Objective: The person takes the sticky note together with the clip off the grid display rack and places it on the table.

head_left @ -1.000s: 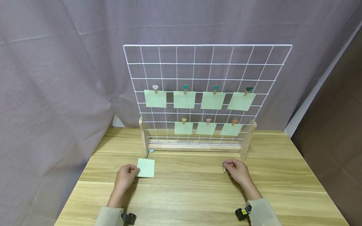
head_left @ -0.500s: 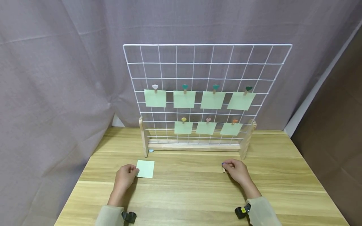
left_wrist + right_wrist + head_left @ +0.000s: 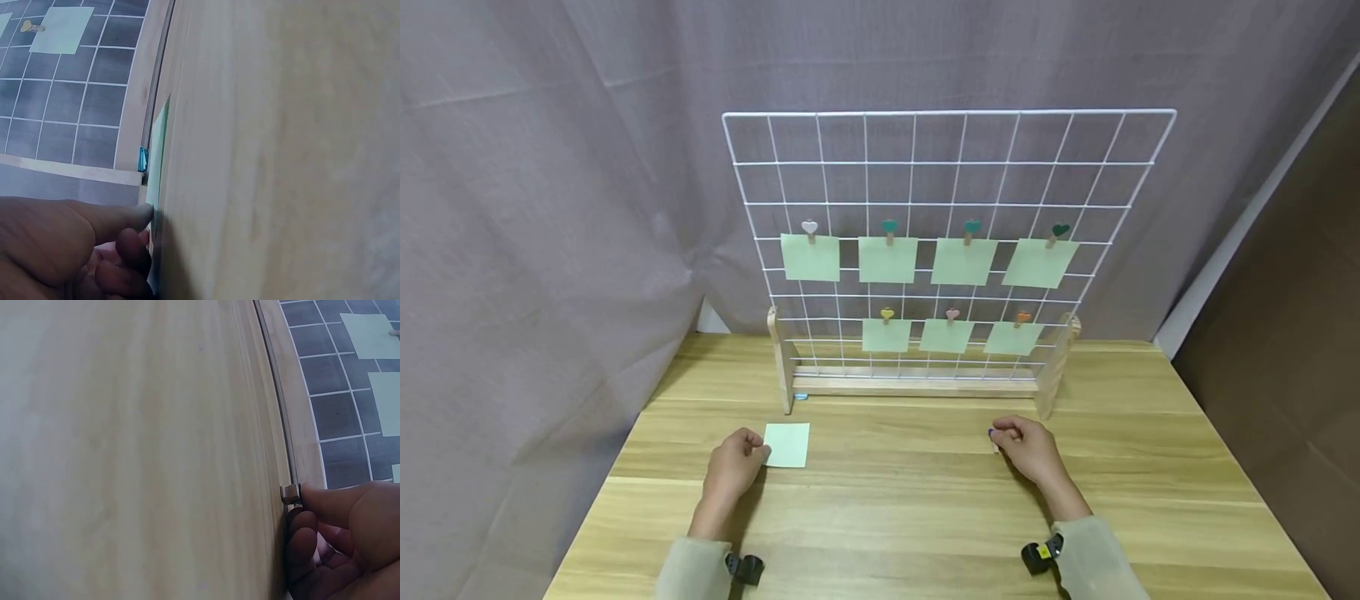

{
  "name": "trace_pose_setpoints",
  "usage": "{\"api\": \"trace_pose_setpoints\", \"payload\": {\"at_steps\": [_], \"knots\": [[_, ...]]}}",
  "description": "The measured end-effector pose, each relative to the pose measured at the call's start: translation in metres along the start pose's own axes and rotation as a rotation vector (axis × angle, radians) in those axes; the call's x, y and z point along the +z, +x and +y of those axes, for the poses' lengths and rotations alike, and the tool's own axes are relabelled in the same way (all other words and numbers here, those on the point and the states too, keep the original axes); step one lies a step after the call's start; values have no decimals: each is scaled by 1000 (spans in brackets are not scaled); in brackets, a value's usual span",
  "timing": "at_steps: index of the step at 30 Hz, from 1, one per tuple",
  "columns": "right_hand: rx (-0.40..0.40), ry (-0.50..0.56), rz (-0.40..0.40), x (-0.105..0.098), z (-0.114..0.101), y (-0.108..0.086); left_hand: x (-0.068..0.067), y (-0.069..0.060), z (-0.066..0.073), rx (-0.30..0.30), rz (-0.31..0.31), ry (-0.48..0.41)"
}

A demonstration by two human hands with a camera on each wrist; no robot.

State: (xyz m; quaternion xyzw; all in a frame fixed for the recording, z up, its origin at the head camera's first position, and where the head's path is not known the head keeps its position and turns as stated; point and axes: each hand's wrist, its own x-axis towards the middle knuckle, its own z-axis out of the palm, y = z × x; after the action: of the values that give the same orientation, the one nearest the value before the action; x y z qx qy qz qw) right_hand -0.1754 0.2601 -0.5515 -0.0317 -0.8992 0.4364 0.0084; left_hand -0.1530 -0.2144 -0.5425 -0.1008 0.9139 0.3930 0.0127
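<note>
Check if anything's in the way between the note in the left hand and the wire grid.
Nothing tall visibly stands between the note and the wire grid. Low down, a small blue object sits by the wooden stand's left foot; lifting the note should probably clear it.

Clip [image 3: 290, 494] pt. hidden by R hand [image 3: 1030, 450]; sleeves [image 3: 694, 569] cropped at btm. edge, head view
L hand [image 3: 732, 463] covers pt. of L edge of note [image 3: 787, 445]; blue item [image 3: 801, 397] by stand leg [image 3: 783, 367] too sm. to ID there; R wrist cam cuts off hung notes [image 3: 385, 403].
</note>
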Motion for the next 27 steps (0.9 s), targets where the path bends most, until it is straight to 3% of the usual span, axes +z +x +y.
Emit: {"api": "trace_pose_setpoints", "payload": {"at_steps": [9,18,27], "knots": [[22,17,18,1,-1,0,0,0,0,-10,0,24],[18,21,39,1,-1,-2,1,0,0,-57,-17,-56],[9,23,97,0,-5,-6,1,-5,7,-32,-4,-139]]}}
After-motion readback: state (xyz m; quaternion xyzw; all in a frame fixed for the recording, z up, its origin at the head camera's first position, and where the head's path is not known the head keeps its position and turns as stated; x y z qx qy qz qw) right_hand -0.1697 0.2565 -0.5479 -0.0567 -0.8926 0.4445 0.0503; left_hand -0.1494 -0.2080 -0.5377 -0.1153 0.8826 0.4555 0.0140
